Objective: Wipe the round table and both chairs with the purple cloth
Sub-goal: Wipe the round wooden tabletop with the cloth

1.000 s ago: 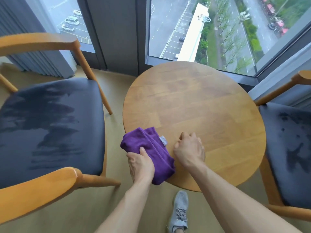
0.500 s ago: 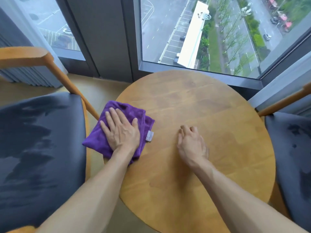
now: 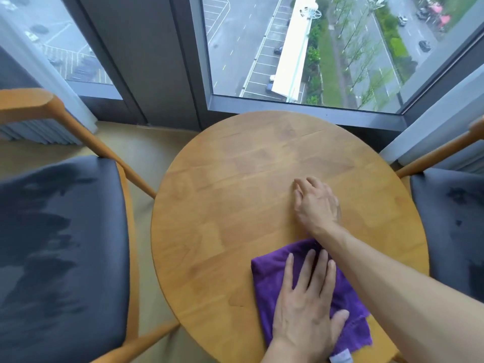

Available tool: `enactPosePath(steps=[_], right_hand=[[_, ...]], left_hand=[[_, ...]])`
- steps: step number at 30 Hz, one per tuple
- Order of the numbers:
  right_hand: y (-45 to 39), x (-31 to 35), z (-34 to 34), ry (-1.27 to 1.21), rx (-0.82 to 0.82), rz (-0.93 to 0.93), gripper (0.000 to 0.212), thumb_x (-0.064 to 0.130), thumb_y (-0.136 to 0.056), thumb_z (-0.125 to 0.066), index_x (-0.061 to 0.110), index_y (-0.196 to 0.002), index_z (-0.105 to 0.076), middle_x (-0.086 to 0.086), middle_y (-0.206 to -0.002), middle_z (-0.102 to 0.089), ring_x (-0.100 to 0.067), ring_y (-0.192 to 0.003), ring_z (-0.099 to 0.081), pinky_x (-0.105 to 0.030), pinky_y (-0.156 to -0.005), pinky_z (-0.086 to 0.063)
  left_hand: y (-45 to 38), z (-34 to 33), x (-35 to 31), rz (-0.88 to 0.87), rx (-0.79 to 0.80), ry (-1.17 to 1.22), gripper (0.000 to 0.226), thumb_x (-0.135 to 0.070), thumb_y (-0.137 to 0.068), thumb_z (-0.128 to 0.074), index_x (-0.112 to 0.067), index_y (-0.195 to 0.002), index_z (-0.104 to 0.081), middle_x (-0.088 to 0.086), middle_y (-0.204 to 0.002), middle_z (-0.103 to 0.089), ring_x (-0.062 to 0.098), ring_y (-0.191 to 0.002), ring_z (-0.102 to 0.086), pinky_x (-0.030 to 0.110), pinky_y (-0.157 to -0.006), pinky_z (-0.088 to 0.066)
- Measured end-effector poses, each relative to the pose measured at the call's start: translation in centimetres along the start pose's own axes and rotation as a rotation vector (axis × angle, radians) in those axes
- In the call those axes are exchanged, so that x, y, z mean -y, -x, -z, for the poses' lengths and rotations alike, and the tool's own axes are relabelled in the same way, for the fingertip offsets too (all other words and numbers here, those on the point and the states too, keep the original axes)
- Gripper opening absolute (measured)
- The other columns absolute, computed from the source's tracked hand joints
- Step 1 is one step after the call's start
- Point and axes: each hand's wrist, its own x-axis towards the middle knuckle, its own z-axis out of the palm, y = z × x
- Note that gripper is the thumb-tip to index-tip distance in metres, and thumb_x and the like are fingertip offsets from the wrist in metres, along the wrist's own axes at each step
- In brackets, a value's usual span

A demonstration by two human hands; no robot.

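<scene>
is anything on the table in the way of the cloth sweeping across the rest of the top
Only the right hand, resting on the round table just beyond the purple cloth, which the left hand presses flat.

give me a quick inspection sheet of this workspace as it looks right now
surface: round wooden table, top bare apart from cloth and hands
job's things: purple cloth flat on near right part of table; left chair and right chair seats show dark streaks
clutter: nothing seen
grippers: left hand flat, pressing cloth; right hand rests on bare table, fingers relaxed
cables: nothing seen
surroundings: window beyond table, overlooking road and parking
</scene>
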Motion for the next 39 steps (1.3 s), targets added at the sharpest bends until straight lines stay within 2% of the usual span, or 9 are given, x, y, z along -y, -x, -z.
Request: enactPosePath(steps=[4, 9, 14, 20, 23, 26, 32, 36, 39], right_hand=[[0.4, 2.5, -1.3, 0.087, 0.015, -0.024, 0.032, 0.035, -0.095, -0.05, 0.025, -0.125, -0.056, -0.009, -0.136, -0.048, -0.032, -0.129, -0.04, -0.043, -0.103, -0.038], [1.4, 4.4, -2.2, 0.168, 0.056, -0.016, 0.048, 0.04, -0.094, -0.05, 0.027, -0.14, -0.043, -0.011, -0.154, -0.032, -0.029, -0.143, -0.027, -0.047, -0.114, -0.028], [2.6, 4.6, -3.0, 0.16, 0.09, 0.021, 0.057, 0.04, -0.096, -0.047, 0.028, -0.15, -0.032, -0.011, -0.159, -0.026, -0.03, -0.148, -0.02, -0.051, -0.118, -0.019], [4.0, 3.6, -3.0, 0.035, 0.032, 0.095, 0.038, 0.042, -0.101, -0.038, 0.029, -0.135, -0.049, -0.008, -0.15, -0.039, -0.027, -0.144, -0.028, -0.049, -0.118, -0.02], [5.2, 3.0, -2.7, -0.065, -0.004, 0.175, 0.034, 0.039, -0.102, -0.038, 0.026, -0.128, -0.056, -0.006, -0.136, -0.052, -0.027, -0.133, -0.041, -0.044, -0.112, -0.029], [6.9, 1.0, -2.3, -0.129, -0.004, 0.194, 0.031, 0.031, -0.101, -0.043, 0.019, -0.123, -0.06, -0.005, -0.129, -0.057, -0.027, -0.124, -0.048, -0.039, -0.105, -0.035], [11.5, -2.0, -2.3, -0.085, -0.02, 0.211, 0.037, 0.031, -0.098, -0.049, 0.02, -0.133, -0.056, -0.004, -0.136, -0.053, -0.026, -0.127, -0.048, -0.043, -0.105, -0.037], [14.0, -2.0, -2.8, -0.07, -0.006, 0.196, 0.045, 0.036, -0.098, -0.049, 0.023, -0.142, -0.05, -0.006, -0.143, -0.047, -0.026, -0.135, -0.042, -0.042, -0.11, -0.033], [15.0, -2.4, -2.6, -0.072, 0.016, 0.181, 0.048, 0.037, -0.099, -0.049, 0.025, -0.145, -0.047, -0.006, -0.146, -0.045, -0.024, -0.138, -0.039, -0.039, -0.113, -0.03]], left_hand=[[3.2, -0.2, 4.3, 0.032, -0.133, -0.004, 0.086, -0.065, -0.081, -0.053, -0.019, -0.153, -0.039, 0.001, -0.164, -0.027, 0.021, -0.153, -0.018, 0.056, -0.117, -0.016], [2.9, 2.4, 11.7, 0.226, -0.186, -0.051, 0.076, -0.063, -0.088, -0.045, -0.024, -0.152, -0.04, 0.0, -0.164, -0.027, 0.021, -0.153, -0.02, 0.059, -0.119, -0.018], [0.1, 5.0, 18.5, 0.528, -0.17, -0.096, 0.077, -0.067, -0.091, -0.019, -0.029, -0.158, -0.022, -0.003, -0.168, -0.013, 0.019, -0.155, -0.005, 0.057, -0.122, -0.001], [-4.1, 4.6, 14.3, 0.791, -0.247, 0.01, 0.074, -0.059, -0.097, -0.022, -0.02, -0.16, -0.015, 0.005, -0.168, -0.006, 0.028, -0.155, 0.001, 0.064, -0.119, 0.002], [-4.2, 3.0, 9.0, 0.644, -0.187, -0.02, 0.073, -0.052, -0.095, -0.008, -0.02, -0.16, -0.003, 0.006, -0.168, 0.002, 0.031, -0.154, 0.007, 0.065, -0.118, 0.004], [-2.2, 1.0, 4.9, 0.471, -0.111, -0.095, 0.075, -0.05, -0.097, -0.019, -0.021, -0.158, 0.013, 0.004, -0.168, 0.011, 0.029, -0.154, 0.014, 0.064, -0.117, 0.006], [5.8, 0.4, 6.4, 0.136, -0.109, -0.164, 0.074, -0.062, -0.094, -0.033, -0.025, -0.157, -0.028, 0.001, -0.166, -0.02, 0.023, -0.154, -0.014, 0.062, -0.12, -0.007], [9.2, 2.0, 12.7, -0.103, -0.089, -0.196, 0.068, -0.062, -0.095, -0.035, -0.03, -0.155, -0.035, -0.003, -0.164, -0.026, 0.018, -0.153, -0.021, 0.057, -0.121, -0.015], [9.3, 3.5, 17.2, -0.051, -0.068, -0.198, 0.068, -0.061, -0.095, -0.03, -0.03, -0.155, -0.033, -0.003, -0.165, -0.025, 0.018, -0.153, -0.02, 0.053, -0.123, -0.011]])
